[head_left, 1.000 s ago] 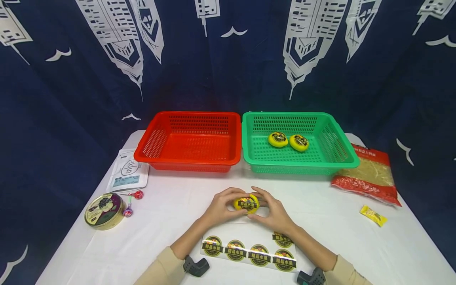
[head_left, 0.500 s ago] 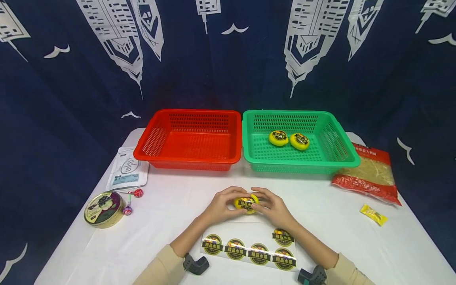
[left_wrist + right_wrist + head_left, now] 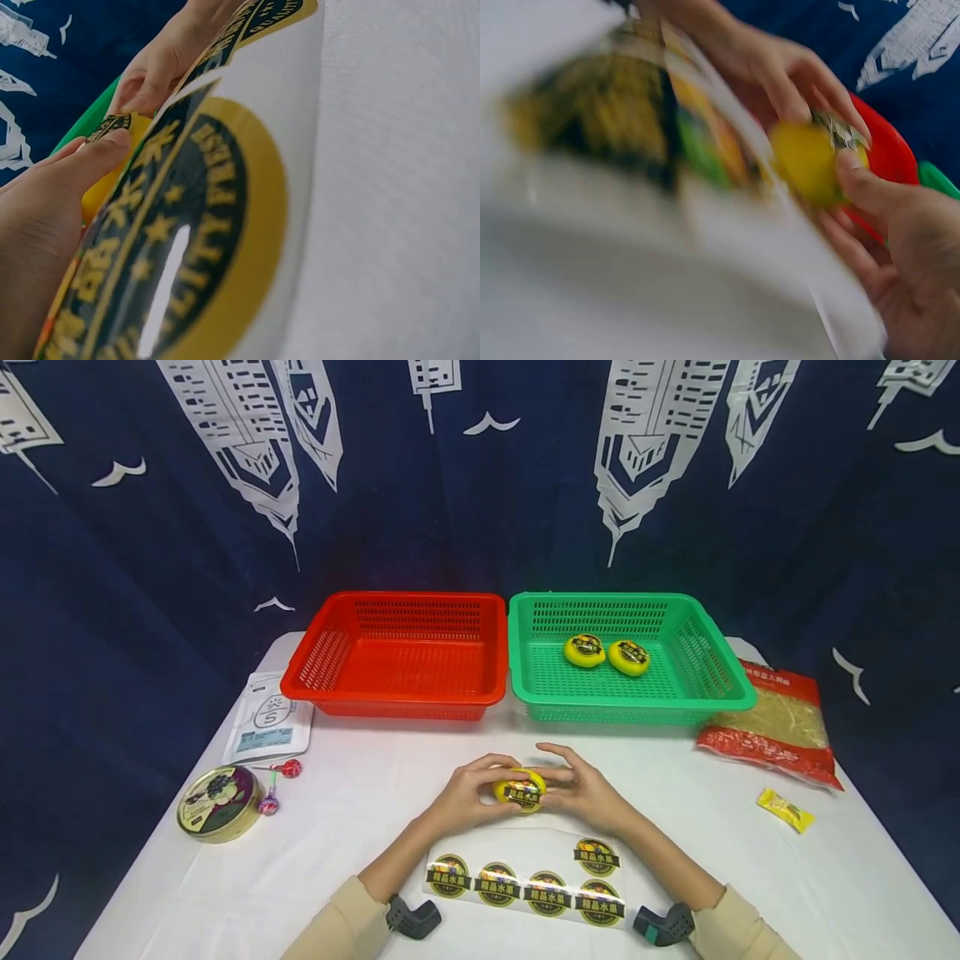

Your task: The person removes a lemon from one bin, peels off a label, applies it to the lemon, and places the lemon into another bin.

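Between both hands, over the middle of the white table, is a yellow lemon (image 3: 530,774) with a round black-and-gold sticker (image 3: 523,793) facing up. My left hand (image 3: 472,795) grips its left side, thumb at the front and fingers over the far side. From the right, my right hand (image 3: 592,795) holds the lemon with the thumb at the sticker's right edge, the index finger lifted away. In the right wrist view that thumb (image 3: 862,180) lies against the lemon beside the sticker. A sheet of matching stickers (image 3: 517,847) lies just in front of the hands.
Behind stand a red basket (image 3: 397,698) and a green basket (image 3: 637,704), the green one holding two stickered lemons (image 3: 584,652). At left are a white pouch (image 3: 268,718), a round tin (image 3: 219,806) and lollipops (image 3: 288,768); at right, a pasta bag (image 3: 776,727) and a wrapped candy (image 3: 785,810).
My right thumb has moved over the sticker and then back to its right edge, while the right index finger has lifted. The left hand keeps its grip on the lemon.
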A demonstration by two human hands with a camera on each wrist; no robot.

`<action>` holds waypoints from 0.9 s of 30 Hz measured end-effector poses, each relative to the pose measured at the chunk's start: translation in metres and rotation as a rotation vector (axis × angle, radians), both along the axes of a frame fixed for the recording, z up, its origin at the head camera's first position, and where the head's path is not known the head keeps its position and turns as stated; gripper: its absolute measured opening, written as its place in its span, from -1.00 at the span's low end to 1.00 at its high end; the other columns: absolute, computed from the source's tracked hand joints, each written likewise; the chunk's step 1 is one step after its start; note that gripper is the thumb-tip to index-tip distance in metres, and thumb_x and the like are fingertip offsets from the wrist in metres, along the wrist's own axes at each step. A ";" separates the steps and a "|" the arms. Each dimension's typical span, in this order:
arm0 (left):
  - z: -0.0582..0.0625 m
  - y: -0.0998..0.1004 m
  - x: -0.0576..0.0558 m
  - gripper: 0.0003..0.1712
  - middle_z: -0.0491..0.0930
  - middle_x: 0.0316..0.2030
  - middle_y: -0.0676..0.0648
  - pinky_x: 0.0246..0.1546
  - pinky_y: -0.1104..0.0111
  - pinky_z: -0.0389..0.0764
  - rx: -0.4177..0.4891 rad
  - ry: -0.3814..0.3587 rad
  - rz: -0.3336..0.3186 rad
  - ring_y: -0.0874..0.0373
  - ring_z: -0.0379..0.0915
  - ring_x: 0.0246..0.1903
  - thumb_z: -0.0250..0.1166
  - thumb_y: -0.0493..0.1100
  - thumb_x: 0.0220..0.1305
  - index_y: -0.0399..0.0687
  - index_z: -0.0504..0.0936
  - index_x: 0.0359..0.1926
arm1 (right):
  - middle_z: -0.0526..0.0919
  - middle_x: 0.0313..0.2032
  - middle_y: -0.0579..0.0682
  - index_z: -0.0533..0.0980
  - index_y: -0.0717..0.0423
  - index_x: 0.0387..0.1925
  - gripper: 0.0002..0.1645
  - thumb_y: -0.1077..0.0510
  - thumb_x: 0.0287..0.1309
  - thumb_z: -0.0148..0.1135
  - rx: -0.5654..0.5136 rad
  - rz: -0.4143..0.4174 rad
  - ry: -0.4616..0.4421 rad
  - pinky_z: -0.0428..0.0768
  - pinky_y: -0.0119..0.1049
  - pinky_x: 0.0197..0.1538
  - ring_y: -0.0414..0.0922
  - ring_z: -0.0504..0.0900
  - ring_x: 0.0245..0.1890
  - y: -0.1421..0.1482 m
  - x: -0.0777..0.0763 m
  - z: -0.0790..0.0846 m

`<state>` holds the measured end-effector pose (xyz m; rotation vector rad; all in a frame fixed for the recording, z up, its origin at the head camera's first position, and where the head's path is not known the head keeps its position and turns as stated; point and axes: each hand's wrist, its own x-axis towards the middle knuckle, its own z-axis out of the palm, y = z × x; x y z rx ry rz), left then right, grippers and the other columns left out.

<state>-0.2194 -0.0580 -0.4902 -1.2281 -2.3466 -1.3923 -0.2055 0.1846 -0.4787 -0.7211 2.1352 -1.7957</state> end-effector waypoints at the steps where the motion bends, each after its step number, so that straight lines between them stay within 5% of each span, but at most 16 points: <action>1: 0.000 0.000 0.000 -0.51 0.49 0.01 0.10 0.06 0.37 0.44 0.005 0.002 0.002 0.24 0.39 0.04 0.46 -0.10 -0.03 0.04 0.62 0.01 | 0.48 0.08 0.24 0.05 0.16 0.35 -0.15 0.35 0.07 0.24 0.008 0.005 0.015 0.54 -0.23 0.02 0.07 0.60 -0.08 0.002 0.000 0.004; 4: -0.001 0.000 0.002 -0.51 0.50 0.01 0.07 0.05 0.35 0.45 0.015 -0.005 0.006 0.19 0.41 0.03 0.46 -0.11 -0.03 0.01 0.61 0.01 | 0.51 0.02 0.31 0.10 0.22 0.31 -0.23 0.41 0.10 0.19 0.017 -0.076 0.095 0.60 -0.19 -0.07 0.19 0.59 -0.14 0.008 0.004 0.021; 7: 0.000 -0.001 0.005 -0.51 0.50 0.02 0.03 0.11 0.32 0.41 0.012 -0.036 0.008 0.17 0.40 0.05 0.45 -0.10 -0.01 0.01 0.60 0.01 | 0.54 -0.08 0.38 0.16 0.29 0.26 -0.33 0.40 0.13 0.17 -0.003 -0.303 0.226 0.64 -0.16 -0.22 0.23 0.57 -0.25 0.012 0.007 0.036; 10: 0.003 -0.003 0.007 -0.50 0.50 0.03 0.02 0.16 0.32 0.35 -0.010 -0.083 0.020 0.19 0.38 0.07 0.44 -0.10 0.00 0.06 0.58 0.03 | 0.57 -0.15 0.35 0.17 0.32 0.25 -0.38 0.34 0.18 0.14 -0.020 -0.587 0.331 0.64 -0.17 -0.33 0.08 0.62 -0.37 0.016 0.006 0.045; 14: 0.011 -0.005 0.008 -0.49 0.52 0.03 0.08 0.13 0.35 0.38 -0.074 -0.110 0.024 0.24 0.39 0.06 0.41 -0.12 0.04 0.11 0.54 0.07 | 0.55 -0.15 0.22 0.15 0.23 0.29 -0.38 0.25 0.24 0.11 -0.090 -0.850 0.295 0.64 -0.31 -0.37 -0.23 0.60 -0.44 0.026 -0.002 0.051; 21: 0.038 -0.007 0.005 -0.51 0.55 -0.04 0.16 -0.16 0.49 0.55 -0.109 -0.165 0.007 0.32 0.44 -0.06 0.43 -0.11 0.01 0.11 0.57 0.03 | 0.43 -0.33 0.06 0.23 0.20 0.21 -0.48 0.16 0.26 0.08 -0.333 -1.046 0.158 0.62 -0.42 -0.34 -0.16 0.57 -0.41 0.049 -0.028 0.043; 27: 0.099 0.007 -0.018 -0.51 0.54 0.02 0.05 -0.20 0.45 0.57 -0.048 -0.071 0.017 0.27 0.44 -0.05 0.41 -0.16 0.04 -0.01 0.56 0.05 | 0.41 -0.35 0.10 0.27 0.27 0.13 -0.56 0.26 0.24 0.08 -0.401 -1.092 0.192 0.61 -0.44 -0.30 -0.16 0.55 -0.45 0.047 -0.028 0.045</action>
